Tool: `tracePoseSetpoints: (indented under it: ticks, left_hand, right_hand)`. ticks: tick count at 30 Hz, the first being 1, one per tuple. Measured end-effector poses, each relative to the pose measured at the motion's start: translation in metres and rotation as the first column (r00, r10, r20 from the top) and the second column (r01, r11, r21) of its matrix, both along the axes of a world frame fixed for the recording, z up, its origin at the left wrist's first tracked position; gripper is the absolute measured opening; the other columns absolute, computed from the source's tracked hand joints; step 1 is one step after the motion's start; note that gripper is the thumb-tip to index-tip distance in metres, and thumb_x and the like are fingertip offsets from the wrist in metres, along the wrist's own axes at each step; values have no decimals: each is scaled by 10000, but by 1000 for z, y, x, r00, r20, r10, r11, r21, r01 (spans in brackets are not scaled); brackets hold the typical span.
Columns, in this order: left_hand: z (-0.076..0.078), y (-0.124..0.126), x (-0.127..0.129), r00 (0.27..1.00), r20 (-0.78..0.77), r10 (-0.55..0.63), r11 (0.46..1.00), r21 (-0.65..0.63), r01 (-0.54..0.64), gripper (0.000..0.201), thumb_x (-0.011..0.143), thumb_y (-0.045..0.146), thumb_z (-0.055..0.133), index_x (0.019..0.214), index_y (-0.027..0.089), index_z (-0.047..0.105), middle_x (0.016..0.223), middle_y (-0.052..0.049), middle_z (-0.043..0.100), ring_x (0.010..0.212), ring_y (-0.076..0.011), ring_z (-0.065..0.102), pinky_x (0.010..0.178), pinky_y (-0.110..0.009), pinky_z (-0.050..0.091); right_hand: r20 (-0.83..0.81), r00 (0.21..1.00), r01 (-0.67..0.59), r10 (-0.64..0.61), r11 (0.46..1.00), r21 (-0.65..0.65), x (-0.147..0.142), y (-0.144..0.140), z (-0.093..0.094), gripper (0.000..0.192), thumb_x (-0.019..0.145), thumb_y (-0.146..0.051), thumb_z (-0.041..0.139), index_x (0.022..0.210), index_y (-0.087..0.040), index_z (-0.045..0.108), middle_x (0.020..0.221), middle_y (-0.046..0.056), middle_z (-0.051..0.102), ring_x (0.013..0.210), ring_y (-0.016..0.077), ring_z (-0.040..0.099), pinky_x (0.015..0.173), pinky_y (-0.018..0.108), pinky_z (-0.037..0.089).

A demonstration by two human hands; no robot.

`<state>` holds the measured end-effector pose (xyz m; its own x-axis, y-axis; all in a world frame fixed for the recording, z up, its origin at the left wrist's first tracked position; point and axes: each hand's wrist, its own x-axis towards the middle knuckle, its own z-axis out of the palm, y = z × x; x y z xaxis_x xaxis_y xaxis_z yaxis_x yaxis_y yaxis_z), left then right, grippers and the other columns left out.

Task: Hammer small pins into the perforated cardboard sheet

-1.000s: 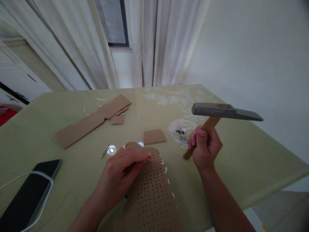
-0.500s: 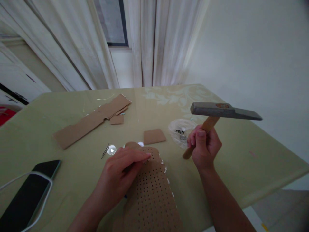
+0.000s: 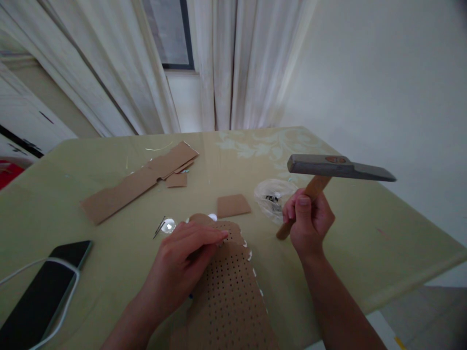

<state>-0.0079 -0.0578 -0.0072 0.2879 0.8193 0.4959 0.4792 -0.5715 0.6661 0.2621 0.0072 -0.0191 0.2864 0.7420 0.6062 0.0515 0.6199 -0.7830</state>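
Observation:
A wooden-handled hammer [image 3: 341, 167] is gripped in my right hand [image 3: 310, 221], raised above the table on the right. Its grey metal head lies roughly level. My left hand [image 3: 189, 248] rests on the far end of a brown cardboard piece [image 3: 233, 291] punched with rows of small holes. Its fingers are drawn together, the index fingertip against the cardboard; the thumb tip is partly hidden, and anything pinched there cannot be made out. White ragged bits line the cardboard's right edge. Just left of that hand lie several thin metal nails [image 3: 159, 227] beside a shiny round disc [image 3: 168, 225].
A small cardboard rectangle [image 3: 233, 205] and a clear plastic bag [image 3: 268, 194] with dark print lie beyond my hands. Longer cardboard strips [image 3: 134, 187] lie at back left. A black phone [image 3: 44, 291] with a white cable [image 3: 75, 282] sits at front left.

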Motion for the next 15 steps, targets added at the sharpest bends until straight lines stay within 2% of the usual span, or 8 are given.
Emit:
tracePoseSetpoints:
  ticks: [5,8,12,15]
  left_hand:
    - [3,2,3,1000,-12,-5,998,60,6,241,1022,112,680,1142,303,768,1040,34,846,919,-154,771,897,-335,557]
    - [2,3,5,1000,-28,-4,997,83,7,214,1014,121,701,1118,295,769,1006,37,839,897,-151,756,840,-312,553]
    - [-3,3,6,997,-64,31,998,61,-28,246,989,139,742,1168,306,775,989,35,840,873,-159,739,776,-291,556]
    - [-8,5,9,996,-71,60,998,-2,-60,177,972,188,772,1114,291,797,976,17,841,848,-175,735,776,-299,571]
  right_hand:
    - [15,1000,16,-16,1000,-8,-1,0,2,340,1064,-478,672,861,-226,566,580,-87,467,431,81,435,408,200,371]
    - [17,1000,23,-22,999,-42,0,1,2,361,1054,-516,675,869,-231,552,584,-89,460,436,84,433,410,206,373]
    - [48,999,-16,20,997,-78,2,3,-2,348,1068,-517,649,892,-233,550,597,-87,461,461,90,434,444,221,379]
    - [110,992,-45,61,989,-141,4,-3,-3,361,1069,-534,638,892,-236,542,593,-90,452,470,95,420,451,229,348]
